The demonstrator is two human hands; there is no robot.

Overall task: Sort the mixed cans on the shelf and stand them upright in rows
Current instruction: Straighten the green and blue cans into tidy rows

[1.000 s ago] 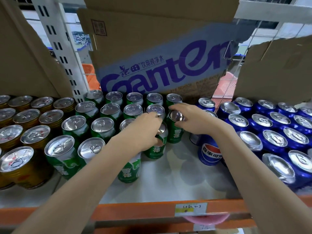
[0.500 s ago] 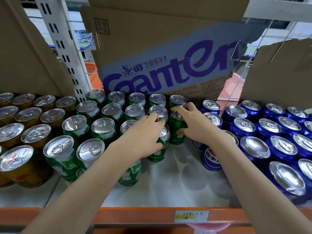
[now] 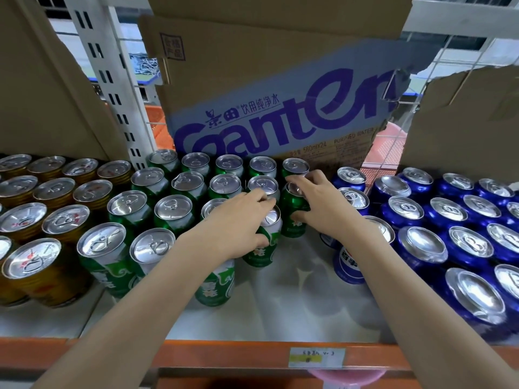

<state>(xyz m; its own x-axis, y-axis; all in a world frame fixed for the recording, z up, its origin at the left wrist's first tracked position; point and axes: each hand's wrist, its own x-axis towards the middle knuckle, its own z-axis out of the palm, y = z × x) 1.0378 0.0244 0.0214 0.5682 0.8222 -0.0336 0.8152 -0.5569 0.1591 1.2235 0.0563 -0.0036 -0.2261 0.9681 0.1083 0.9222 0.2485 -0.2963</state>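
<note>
Upright cans stand in three colour groups on the white shelf (image 3: 295,310): gold cans (image 3: 42,265) on the left, green cans (image 3: 174,211) in the middle, blue cans (image 3: 449,220) on the right. My left hand (image 3: 238,223) grips a green can (image 3: 265,245) at the right edge of the green group, fingers over its top and thumb on its side. My right hand (image 3: 320,203) grips the green can (image 3: 292,217) just behind it, fingers on the lid and thumb on its side. One blue can (image 3: 348,265) stands just under my right forearm.
A torn Ganten cardboard box (image 3: 280,108) stands right behind the green rows, with cardboard panels (image 3: 42,94) to the left and right. The orange shelf edge (image 3: 252,357) carries a price label (image 3: 316,357). A white slotted upright (image 3: 112,88) rises at the back left.
The camera has moved closer and tilted slightly. Both hands stay on the same two green cans, with only small shifts of the fingers.
</note>
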